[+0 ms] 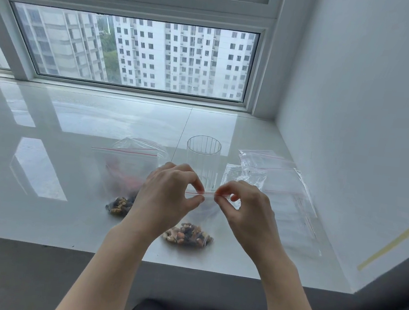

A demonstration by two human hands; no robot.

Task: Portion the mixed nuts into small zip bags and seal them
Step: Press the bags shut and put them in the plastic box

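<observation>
While nuts settle low near the sill's front edge, my left hand and right hand pinch the small bag's red zip taut to seal it

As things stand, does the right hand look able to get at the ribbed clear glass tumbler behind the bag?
Probably yes. The ribbed clear glass tumbler stands just beyond the right hand with nothing between, but that hand pinches the red zip strip of the small clear nut bag and must let go first.
</observation>
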